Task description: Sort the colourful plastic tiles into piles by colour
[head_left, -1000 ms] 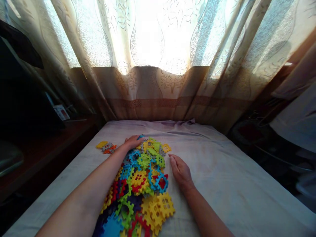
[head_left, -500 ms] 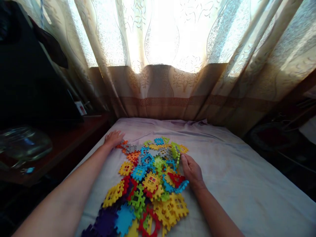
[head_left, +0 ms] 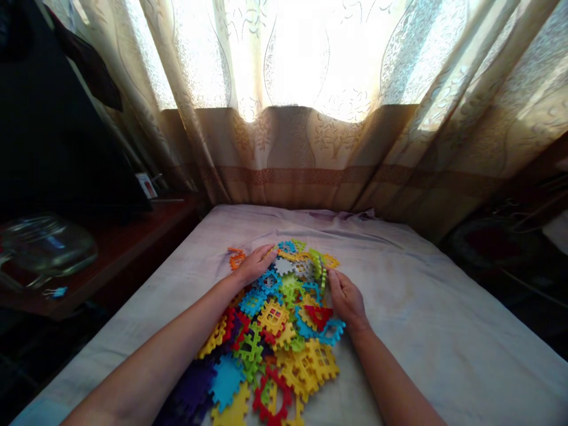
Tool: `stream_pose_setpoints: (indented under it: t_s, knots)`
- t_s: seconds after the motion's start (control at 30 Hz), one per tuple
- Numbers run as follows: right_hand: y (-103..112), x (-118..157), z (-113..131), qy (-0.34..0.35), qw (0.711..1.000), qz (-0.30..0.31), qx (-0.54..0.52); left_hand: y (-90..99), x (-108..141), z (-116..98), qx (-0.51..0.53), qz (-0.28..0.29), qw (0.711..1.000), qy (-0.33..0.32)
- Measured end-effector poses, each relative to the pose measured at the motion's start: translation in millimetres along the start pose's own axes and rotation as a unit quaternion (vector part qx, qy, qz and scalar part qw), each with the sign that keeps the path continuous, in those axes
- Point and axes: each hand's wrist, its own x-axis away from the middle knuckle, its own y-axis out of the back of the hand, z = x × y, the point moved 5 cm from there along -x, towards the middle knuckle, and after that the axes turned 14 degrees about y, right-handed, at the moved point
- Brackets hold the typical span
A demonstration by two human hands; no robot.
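Head view: interlocking pieces heaped mid-sheet.
Sheet: far edge by the curtain; widest stretch right of the heap.
Left hand: over the heap's far left; grip hidden.
Right hand: at tilted green pieces; cannot tell whether clamped.
Count: one red ring, one solid blue plate; others overlap.

The left hand lies over the far left part of a heap of toothed plastic pieces (yellow, blue, green, red, purple and grey), fingers stretched out. The right hand meets tilted green pieces at the heap's right edge. Orange pieces lie beside the left hand on a pale sheet; behind hangs a patterned curtain.
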Motion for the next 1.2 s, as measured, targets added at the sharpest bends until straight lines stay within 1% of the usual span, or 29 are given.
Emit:
stream_pose_setpoints:
  t_s: [0.07,0.13,0.2,0.27,0.3,0.37,0.43,0.5,0.6,0.7,0.8,0.87,0.93,1.0,1.1,1.13,1.2]
  knots:
    - [0,0,0,-0.003,1.000,-0.004,-0.002,8.8,-3,11,-0.020,-0.002,1.000,0.009]
    - [0,0,0,-0.004,1.000,-0.006,0.001,22.9,-7,33,-0.047,-0.015,0.998,0.043]
    - [1,-1,2,-0.005,1.000,-0.007,0.004,33.8,-8,58,-0.079,-0.015,0.993,0.088]
    - [1,-1,3,-0.005,1.000,-0.008,0.003,35.5,-3,75,-0.104,0.005,0.988,0.111]
    - [1,-1,3,-0.005,1.000,-0.008,0.002,33.3,1,78,-0.113,0.016,0.987,0.110]
    - [1,-1,4,-0.003,1.000,-0.008,0.003,25.1,10,77,-0.124,0.038,0.987,0.094]
    - [1,-1,4,-0.003,1.000,-0.009,0.005,17.0,17,68,-0.129,0.055,0.988,0.069]
    - [1,-1,4,-0.003,1.000,-0.010,0.004,14.4,20,60,-0.131,0.064,0.988,0.050]
    - [1,-1,5,-0.001,1.000,-0.011,0.000,22.9,19,59,-0.134,0.048,0.989,0.048]
    - [1,-1,6,0.001,1.000,-0.007,0.004,32.7,16,69,-0.144,0.022,0.987,0.068]
    - [1,-2,6,-0.002,1.000,-0.005,0.008,29.0,18,73,-0.145,0.030,0.986,0.077]
    - [1,-3,6,0.001,1.000,-0.004,0.008,21.2,21,69,-0.137,0.047,0.987,0.068]
    - [1,-4,7,0.008,1.000,-0.001,0.010,13.6,23,59,-0.125,0.066,0.989,0.053]
    - [2,-4,7,0.012,1.000,0.002,0.011,10.1,25,48,-0.111,0.081,0.990,0.038]
    - [2,-3,4,0.005,1.000,-0.002,0.005,16.7,33,40,-0.091,0.087,0.991,0.034]
    - [3,-3,3,0.001,1.000,-0.007,0.001,21.8,38,42,-0.085,0.083,0.992,0.040]
    - [3,-2,-1,-0.007,1.000,-0.018,-0.005,34.4,55,51,-0.076,0.067,0.993,0.061]
